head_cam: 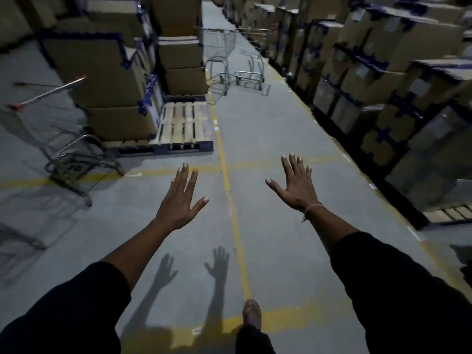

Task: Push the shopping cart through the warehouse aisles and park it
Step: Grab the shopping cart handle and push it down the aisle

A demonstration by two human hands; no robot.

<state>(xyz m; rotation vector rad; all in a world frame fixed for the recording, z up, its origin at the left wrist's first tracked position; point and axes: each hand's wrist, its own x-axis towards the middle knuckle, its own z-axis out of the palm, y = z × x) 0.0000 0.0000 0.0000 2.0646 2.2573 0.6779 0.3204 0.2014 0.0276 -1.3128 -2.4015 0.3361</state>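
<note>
Left grip: my left hand (180,200) was flat, fingers spread, holding nothing.
Right grip: my right hand (297,183) was the same, empty.
Cart: nearest shopping cart (55,139) sat off to my left, blurred, beside the pallet (182,123), handle (47,92) not touched.
Nearer hand: left.
Other carts: two carts (233,57) stood far ahead down the aisle.

Dim warehouse light; hand shadows (194,272) fall on the floor (281,226); edges blurred and bowed.
</note>
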